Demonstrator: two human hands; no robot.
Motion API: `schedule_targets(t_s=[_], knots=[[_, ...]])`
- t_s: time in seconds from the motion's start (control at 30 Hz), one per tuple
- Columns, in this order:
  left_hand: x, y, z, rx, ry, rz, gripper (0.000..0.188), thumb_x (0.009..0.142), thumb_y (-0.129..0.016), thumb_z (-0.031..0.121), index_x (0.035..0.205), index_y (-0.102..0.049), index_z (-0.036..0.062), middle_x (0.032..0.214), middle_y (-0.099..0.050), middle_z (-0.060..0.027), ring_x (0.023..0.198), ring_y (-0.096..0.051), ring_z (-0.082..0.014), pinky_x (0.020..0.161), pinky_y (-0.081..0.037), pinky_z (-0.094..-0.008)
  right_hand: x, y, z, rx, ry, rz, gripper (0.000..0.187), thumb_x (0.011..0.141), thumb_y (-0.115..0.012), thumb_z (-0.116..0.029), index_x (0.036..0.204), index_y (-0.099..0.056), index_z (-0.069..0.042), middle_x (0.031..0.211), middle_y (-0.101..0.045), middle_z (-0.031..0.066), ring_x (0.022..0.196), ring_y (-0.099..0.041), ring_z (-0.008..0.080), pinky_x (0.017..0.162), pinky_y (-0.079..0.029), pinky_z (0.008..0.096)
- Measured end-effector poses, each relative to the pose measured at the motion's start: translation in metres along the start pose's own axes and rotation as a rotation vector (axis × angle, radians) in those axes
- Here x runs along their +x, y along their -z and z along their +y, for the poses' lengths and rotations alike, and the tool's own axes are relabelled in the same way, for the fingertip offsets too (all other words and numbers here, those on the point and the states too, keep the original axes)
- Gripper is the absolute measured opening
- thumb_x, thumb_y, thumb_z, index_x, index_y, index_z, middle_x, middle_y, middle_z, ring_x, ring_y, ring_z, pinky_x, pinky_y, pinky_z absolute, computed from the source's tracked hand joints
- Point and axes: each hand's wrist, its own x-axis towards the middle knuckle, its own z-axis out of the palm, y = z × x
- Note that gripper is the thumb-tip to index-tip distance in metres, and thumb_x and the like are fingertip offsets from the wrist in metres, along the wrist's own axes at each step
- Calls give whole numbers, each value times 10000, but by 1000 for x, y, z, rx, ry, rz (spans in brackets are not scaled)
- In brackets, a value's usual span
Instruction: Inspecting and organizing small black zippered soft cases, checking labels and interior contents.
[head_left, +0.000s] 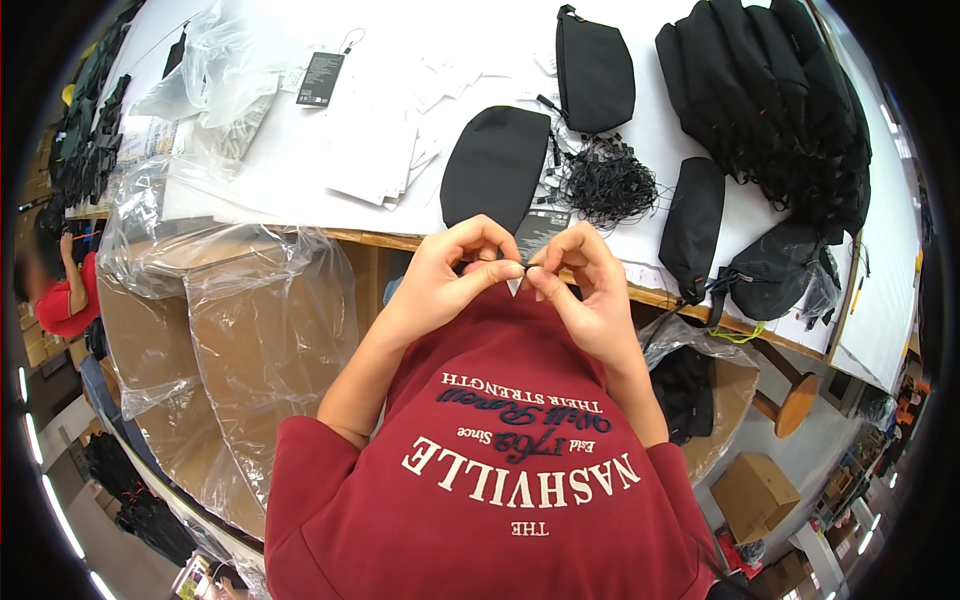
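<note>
White tabletop [410, 30] with a wooden edge [385, 239]: before it, my left hand [450, 275] and right hand [588, 290] grip, thumb to fingertip, a small, thin black piece [528, 267], its exact kind unclear, near a flat, rounded black fabric pouch [497, 165]; a light, opposed pinch with steady wrists should best control it

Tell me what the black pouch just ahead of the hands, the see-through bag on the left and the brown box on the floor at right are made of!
Black pouch: probably cloth; it looks matte and soft-edged.
See-through bag: most likely thin plastic; it's shiny, wrinkled and clear.
Brown box: seems cardboard; it's dull, with flat sides.
</note>
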Motion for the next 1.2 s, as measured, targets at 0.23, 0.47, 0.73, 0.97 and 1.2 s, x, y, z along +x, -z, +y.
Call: schedule_targets(t_s=[0.23,0.47,0.73,0.97,1.2], knots=[[3,9,0,-4,64,-102,87,873,-654,70,911,-594,18,762,-581,28,655,-460,0,571,-337,-164,2,2,0,25,-20,-24,156,858,-592,52,882,-461,-28,802,-568,35,734,-581,97,673,-477,238],[6,4,-7,-159,45,-136,87,889,-640,104,893,-603,25,661,-510,59,595,-404,0,536,-318,-189,0,2,4,105,-69,-60,166,871,-599,23,891,-449,-45,821,-553,24,745,-572,92,681,-467,234],[1,4,9,3,-12,-73,60,857,-659,73,860,-625,24,642,-519,52,574,-396,-4,526,-304,-189,8,14,-4,246,-125,-156,127,925,-555,-59,1035,-496,-34,798,-575,32,743,-567,95,699,-450,231],[-2,-1,34,-149,-91,-329,80,814,-712,57,842,-646,23,665,-533,42,587,-410,-22,539,-328,-199,27,41,60,-48,-246,122,160,965,-528,-192,1021,-591,-56,862,-602,-26,832,-527,37,761,-408,198],[-3,-12,23,-195,-119,-589,77,836,-692,69,848,-628,27,768,-514,18,626,-435,-47,564,-345,-215,37,30,64,200,-376,-123,170,962,-537,-179,885,-593,-39,822,-589,-49,772,-512,18,711,-415,187]])
